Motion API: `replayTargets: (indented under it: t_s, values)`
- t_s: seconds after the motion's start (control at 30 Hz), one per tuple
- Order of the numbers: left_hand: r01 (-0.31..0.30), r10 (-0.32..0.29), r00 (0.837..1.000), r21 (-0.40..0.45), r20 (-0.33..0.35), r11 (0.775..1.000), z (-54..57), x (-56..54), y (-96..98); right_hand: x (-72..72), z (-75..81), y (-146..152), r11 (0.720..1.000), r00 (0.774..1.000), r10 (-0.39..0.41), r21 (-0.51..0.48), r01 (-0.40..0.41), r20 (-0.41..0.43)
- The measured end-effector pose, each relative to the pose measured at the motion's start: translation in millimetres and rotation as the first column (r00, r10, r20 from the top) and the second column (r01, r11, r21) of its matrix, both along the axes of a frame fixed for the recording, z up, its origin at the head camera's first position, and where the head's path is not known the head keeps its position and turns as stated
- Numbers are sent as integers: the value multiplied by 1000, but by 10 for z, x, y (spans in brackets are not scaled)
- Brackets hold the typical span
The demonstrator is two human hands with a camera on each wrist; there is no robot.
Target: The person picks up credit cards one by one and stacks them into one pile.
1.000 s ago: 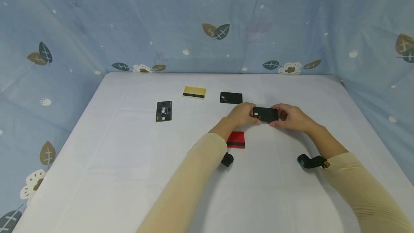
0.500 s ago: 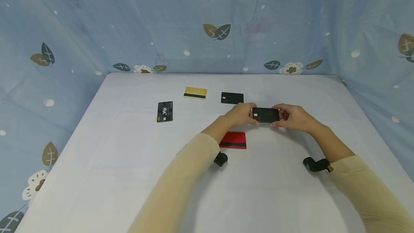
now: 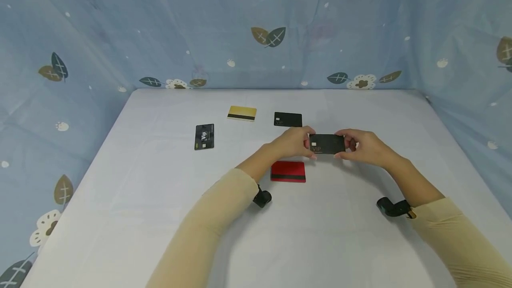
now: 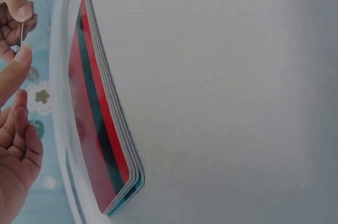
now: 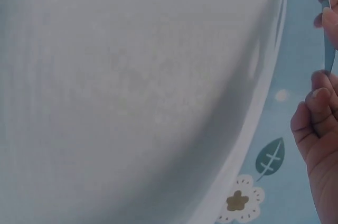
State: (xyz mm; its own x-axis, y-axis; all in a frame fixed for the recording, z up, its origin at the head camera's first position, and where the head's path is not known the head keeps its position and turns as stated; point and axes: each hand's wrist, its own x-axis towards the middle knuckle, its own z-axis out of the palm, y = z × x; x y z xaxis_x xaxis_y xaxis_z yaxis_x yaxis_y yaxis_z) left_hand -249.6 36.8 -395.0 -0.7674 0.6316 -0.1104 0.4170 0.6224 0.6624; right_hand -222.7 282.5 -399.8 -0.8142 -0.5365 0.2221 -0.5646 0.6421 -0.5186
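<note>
Holding a black VIP card [image 3: 327, 144] up off the white table [image 3: 332, 226] — gripped at its left end by the left hand [image 3: 294, 142], at its right end by the right hand [image 3: 364, 146], with thumbs low and fingertips at the upper corners. Both pinches closed on the card. Chip-and-lettering side turned toward the head view, long edges near level. Nearer the body and left of the grip: a red-topped stack [image 3: 288, 171], several layers deep in the left wrist view. Just beyond the left hand: a second black card [image 3: 288, 119]. Farther off left of the grip: a yellow card [image 3: 242, 113], then a dark Vip card [image 3: 204, 137].

For a good hold, by judgement: press lightly and evenly from both ends — too much squeeze likely to bow the card. Move both hands together to avoid twisting. Give the red-topped stack room.
</note>
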Motion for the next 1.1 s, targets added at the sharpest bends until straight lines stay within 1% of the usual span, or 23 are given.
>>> replayTargets:
  t_s: [0.17, 0.27, 0.4, 0.5, 0.7, 0.8, 0.97, 1.1]
  values:
    - [27, -27, 1000, -23, -10, 999, 54, 60, -43, 43, -8, -13, 1000, 999, 27, -14, -27, -44]
    - [52, -53, 998, -37, -37, 998, 108, 108, -84, 87, 12, -41, 999, 997, 45, -25, -47, -65]
    - [68, -71, 995, -42, -64, 997, 183, 183, -143, 153, 52, -89, 997, 997, 53, -48, -56, -62]
    - [65, -67, 996, -30, -59, 997, 214, 233, -186, 194, 74, -121, 996, 997, 54, -62, -57, -57]
    - [51, -51, 998, -4, -42, 999, 242, 305, -265, 261, 127, -182, 995, 996, 64, -76, -69, -66]
    - [53, -52, 998, 6, -42, 999, 266, 342, -304, 296, 157, -219, 994, 996, 67, -77, -72, -65]
    - [56, -55, 997, 15, -61, 998, 302, 412, -369, 365, 184, -275, 995, 997, 59, -81, -62, -44]
    - [44, -43, 997, 19, -56, 999, 325, 480, -426, 415, 200, -312, 994, 997, 65, -83, -69, -49]
